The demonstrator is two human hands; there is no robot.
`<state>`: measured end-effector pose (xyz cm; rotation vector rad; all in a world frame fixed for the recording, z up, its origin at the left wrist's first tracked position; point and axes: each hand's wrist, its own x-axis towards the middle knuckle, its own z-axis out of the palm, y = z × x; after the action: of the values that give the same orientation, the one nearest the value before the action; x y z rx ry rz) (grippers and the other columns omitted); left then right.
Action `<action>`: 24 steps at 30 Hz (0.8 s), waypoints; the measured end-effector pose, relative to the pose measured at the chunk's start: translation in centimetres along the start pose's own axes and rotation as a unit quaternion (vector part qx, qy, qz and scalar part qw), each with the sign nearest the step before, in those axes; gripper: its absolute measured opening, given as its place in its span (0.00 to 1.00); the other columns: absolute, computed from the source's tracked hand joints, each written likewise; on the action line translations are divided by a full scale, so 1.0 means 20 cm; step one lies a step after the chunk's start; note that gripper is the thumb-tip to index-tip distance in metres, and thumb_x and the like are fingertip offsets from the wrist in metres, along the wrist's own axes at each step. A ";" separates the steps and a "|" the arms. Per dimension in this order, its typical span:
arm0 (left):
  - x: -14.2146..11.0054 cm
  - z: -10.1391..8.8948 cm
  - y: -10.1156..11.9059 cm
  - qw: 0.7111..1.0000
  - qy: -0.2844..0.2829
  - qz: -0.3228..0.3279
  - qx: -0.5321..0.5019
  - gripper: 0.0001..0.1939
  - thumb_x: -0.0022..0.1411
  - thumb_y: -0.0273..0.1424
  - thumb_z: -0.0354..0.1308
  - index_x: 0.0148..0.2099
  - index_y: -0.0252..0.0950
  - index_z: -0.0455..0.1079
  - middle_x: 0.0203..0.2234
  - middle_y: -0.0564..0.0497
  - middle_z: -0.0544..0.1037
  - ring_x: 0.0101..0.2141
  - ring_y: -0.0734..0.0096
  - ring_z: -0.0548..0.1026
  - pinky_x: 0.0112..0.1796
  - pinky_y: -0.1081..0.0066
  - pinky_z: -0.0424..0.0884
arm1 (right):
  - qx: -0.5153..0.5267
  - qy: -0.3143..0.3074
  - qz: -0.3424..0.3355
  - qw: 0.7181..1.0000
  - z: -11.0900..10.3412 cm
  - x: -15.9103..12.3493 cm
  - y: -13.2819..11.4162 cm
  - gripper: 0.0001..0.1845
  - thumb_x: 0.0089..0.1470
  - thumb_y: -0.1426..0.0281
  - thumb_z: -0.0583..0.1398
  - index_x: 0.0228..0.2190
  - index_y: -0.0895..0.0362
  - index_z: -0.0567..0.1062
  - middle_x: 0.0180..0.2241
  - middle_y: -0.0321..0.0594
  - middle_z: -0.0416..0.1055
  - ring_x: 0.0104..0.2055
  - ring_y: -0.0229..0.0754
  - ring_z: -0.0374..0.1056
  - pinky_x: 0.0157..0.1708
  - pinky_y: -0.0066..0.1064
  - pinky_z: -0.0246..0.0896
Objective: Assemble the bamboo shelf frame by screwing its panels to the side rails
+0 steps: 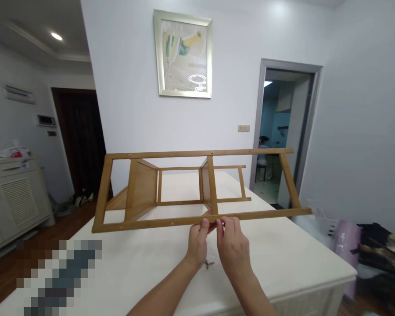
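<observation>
A brown wooden shelf frame (184,153) lies on its side on the white table, with two panels set between its two ladder-like sides. My left hand (197,243) is closed on the near lower rail, thumb in front and fingers reaching behind it. Right beside it, my right hand (233,241) pinches at the same rail, close to where a crosspiece meets it. Whatever its fingertips hold is hidden or too small to name. Several small screws (208,264) lie on the table below my hands.
The white table (266,263) has its right edge near a purple roll (345,245) and piled belongings. A pixelated patch covers its left front. Behind stands a wall with a framed picture (184,55). Through a doorway (273,131) a seated person shows. A white cabinet (13,197) stands left.
</observation>
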<state>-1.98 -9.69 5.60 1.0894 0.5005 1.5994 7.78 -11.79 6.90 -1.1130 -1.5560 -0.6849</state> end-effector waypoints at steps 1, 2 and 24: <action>0.00 0.00 0.00 1.000 -0.006 0.003 0.001 0.32 0.58 0.47 0.58 0.55 0.26 0.69 0.43 0.37 0.79 0.47 0.53 0.75 0.51 0.56 0.69 | -0.009 0.001 0.000 1.000 0.01 0.00 0.00 0.07 0.62 0.70 0.51 0.35 0.58 0.67 0.29 0.40 0.67 0.26 0.36 0.66 0.20 0.26 0.57; 0.00 0.00 0.00 1.000 -0.012 0.005 0.001 0.32 0.58 0.47 0.57 0.56 0.26 0.69 0.43 0.37 0.79 0.47 0.53 0.75 0.51 0.56 0.69 | -0.018 0.003 0.000 1.000 0.01 0.00 0.00 0.07 0.62 0.70 0.52 0.34 0.58 0.67 0.29 0.40 0.66 0.26 0.36 0.65 0.19 0.26 0.56; 0.00 -0.01 -0.03 1.000 -0.003 -0.005 -0.026 0.31 0.61 0.45 0.56 0.58 0.24 0.66 0.42 0.37 0.79 0.46 0.55 0.76 0.52 0.56 0.68 | -0.014 0.026 -0.020 0.999 0.04 -0.01 0.03 0.07 0.61 0.70 0.55 0.30 0.58 0.67 0.27 0.39 0.66 0.25 0.36 0.64 0.21 0.26 0.57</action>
<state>-1.90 -9.48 5.01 1.0516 0.4571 1.5915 8.06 -10.88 6.44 -1.0783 -1.5332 -0.7583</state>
